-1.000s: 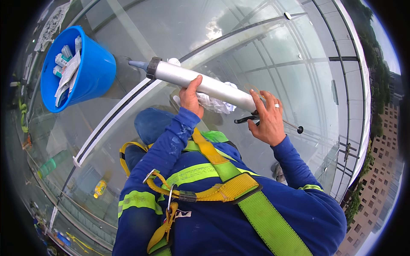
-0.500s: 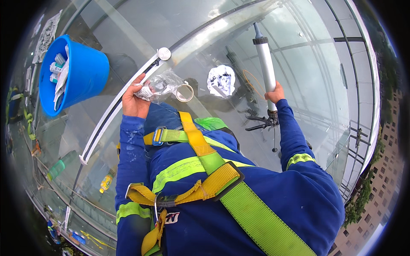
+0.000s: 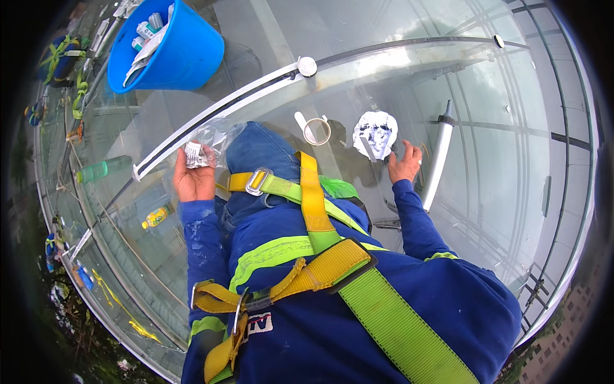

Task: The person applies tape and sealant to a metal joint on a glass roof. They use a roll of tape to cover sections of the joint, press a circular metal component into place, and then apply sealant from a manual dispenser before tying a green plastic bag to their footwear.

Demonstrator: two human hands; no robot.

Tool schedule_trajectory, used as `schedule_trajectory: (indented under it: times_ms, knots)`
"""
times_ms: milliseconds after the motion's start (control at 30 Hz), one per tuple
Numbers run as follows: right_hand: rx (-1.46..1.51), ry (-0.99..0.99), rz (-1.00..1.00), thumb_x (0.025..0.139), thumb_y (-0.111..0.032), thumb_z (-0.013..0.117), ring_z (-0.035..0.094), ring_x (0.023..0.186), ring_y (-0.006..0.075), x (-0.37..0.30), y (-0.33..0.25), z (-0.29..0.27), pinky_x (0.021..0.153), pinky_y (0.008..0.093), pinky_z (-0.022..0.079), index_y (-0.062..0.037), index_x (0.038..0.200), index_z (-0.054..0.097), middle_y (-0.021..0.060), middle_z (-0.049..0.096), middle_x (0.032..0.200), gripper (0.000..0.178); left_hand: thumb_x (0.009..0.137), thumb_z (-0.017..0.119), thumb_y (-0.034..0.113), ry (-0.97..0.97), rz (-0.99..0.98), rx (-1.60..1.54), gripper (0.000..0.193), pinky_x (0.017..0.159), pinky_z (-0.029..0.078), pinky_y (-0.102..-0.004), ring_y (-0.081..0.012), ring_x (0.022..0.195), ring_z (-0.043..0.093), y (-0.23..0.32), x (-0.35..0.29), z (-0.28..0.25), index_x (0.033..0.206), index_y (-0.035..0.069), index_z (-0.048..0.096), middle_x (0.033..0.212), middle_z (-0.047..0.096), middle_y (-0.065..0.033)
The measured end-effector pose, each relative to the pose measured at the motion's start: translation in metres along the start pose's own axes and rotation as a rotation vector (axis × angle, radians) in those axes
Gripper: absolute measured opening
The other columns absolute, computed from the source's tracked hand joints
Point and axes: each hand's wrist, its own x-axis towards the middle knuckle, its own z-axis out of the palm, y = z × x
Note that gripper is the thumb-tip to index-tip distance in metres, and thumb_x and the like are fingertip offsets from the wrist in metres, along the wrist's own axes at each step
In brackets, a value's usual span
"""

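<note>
My left hand has its fingers closed on a crumpled clear plastic bag with a white printed label. My right hand is empty, fingers apart, over the glass beside a white round sheet smeared with black. A grey scraper-like strip lies on that sheet. Just right of my right hand, a caulking gun with a silver barrel and dark nozzle rests on the glass; my forearm partly hides its handle. A roll of tape lies between my hands, next to a small white stick.
A blue bucket holding sealant cartridges stands at the far left. A white-edged rail curves across the glass to a round fitting. A green bottle and a yellow-labelled bottle appear at left.
My right hand has let go of the caulking gun, which now lies on the glass, and has moved toward the white sheet. My left hand still holds the bag. The view has shifted.
</note>
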Motion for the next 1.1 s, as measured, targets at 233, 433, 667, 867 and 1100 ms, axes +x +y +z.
schedule_trajectory:
  times_ms: [233,433,667,867,1100]
  knots:
    - [-0.161,-0.532,-0.783,0.080,-0.028,0.076,0.050,0.120,0.0327,-0.005,-0.156,0.117,0.093,0.0506,0.042,-0.0212,0.114,0.068,0.0105,0.053,0.123,0.036,0.099,0.062,0.031,0.080,0.106,-0.187,0.030,0.106,0.040,-0.0612,-0.0258,0.102,0.065,0.014,-0.047,-0.040,0.114,0.006,0.064,0.109,0.070,-0.0087]
    - [-0.422,-0.435,-0.710,0.082,-0.029,0.070,0.053,0.116,0.0309,0.003,-0.180,0.129,0.092,0.0491,0.042,-0.0170,0.108,0.068,0.0094,0.057,0.119,0.028,0.099,0.062,0.031,0.240,0.305,-0.133,0.027,0.095,0.049,-0.0516,-0.0262,0.095,0.065,0.067,-0.117,-0.142,0.112,0.008,0.066,0.106,0.071,-0.0087]
    - [-0.439,-0.486,-0.704,0.081,-0.021,0.068,0.059,0.111,0.0328,-0.013,-0.200,0.142,0.092,0.0487,0.042,-0.0165,0.117,0.060,0.0123,0.064,0.111,0.037,0.098,0.064,0.029,0.405,0.388,-0.242,0.027,0.085,0.052,-0.0409,-0.0240,0.090,0.065,0.092,-0.151,-0.228,0.108,0.004,0.065,0.100,0.071,-0.0096]
    - [-0.462,-0.485,-0.636,0.079,-0.012,0.059,0.069,0.089,0.0354,-0.008,-0.186,0.121,0.087,0.0494,0.041,-0.0132,0.108,0.059,0.0144,0.072,0.093,0.029,0.098,0.064,0.028,0.365,0.406,-0.183,0.029,0.082,0.053,-0.0394,-0.0245,0.087,0.065,0.118,-0.156,-0.262,0.109,0.001,0.065,0.102,0.071,-0.0114]
    - [-0.463,-0.507,-0.663,0.082,-0.012,0.058,0.064,0.107,0.0330,-0.030,-0.164,0.116,0.094,0.0527,0.042,-0.0097,0.106,0.059,0.0130,0.068,0.108,0.024,0.098,0.064,0.027,0.453,0.380,-0.241,0.029,0.084,0.053,-0.0409,-0.0250,0.087,0.064,0.114,-0.138,-0.272,0.108,-0.001,0.065,0.100,0.070,-0.0127]
